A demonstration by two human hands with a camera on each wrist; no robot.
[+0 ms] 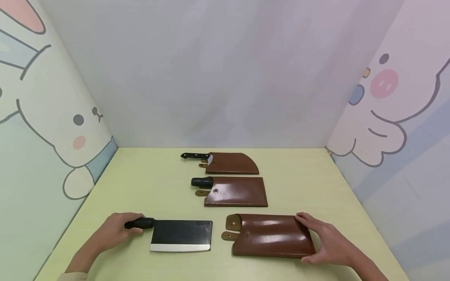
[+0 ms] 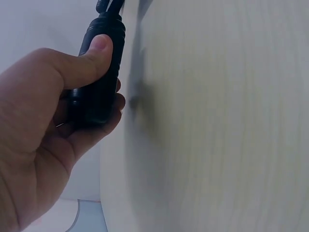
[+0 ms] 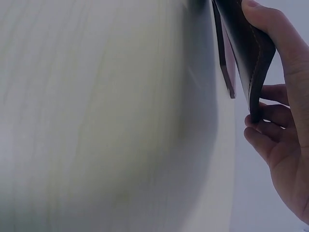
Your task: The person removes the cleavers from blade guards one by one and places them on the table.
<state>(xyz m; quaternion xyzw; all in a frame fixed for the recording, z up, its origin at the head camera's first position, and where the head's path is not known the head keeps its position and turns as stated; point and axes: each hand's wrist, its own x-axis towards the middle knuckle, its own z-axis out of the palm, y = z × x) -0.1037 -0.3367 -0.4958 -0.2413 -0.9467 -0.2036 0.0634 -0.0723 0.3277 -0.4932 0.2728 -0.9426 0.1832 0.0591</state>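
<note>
Left hand (image 1: 116,229) grips the cleaver handle (image 1: 145,223), right hand (image 1: 328,241) the front sheath's (image 1: 272,236) right end.

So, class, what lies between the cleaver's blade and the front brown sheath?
Only a narrow strip of bare tabletop separates the blade from the sheath, as the head view shows.

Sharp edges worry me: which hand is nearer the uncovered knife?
Left: the left hand grips the uncovered knife by its handle; the right hand holds a cover farther right.
</note>
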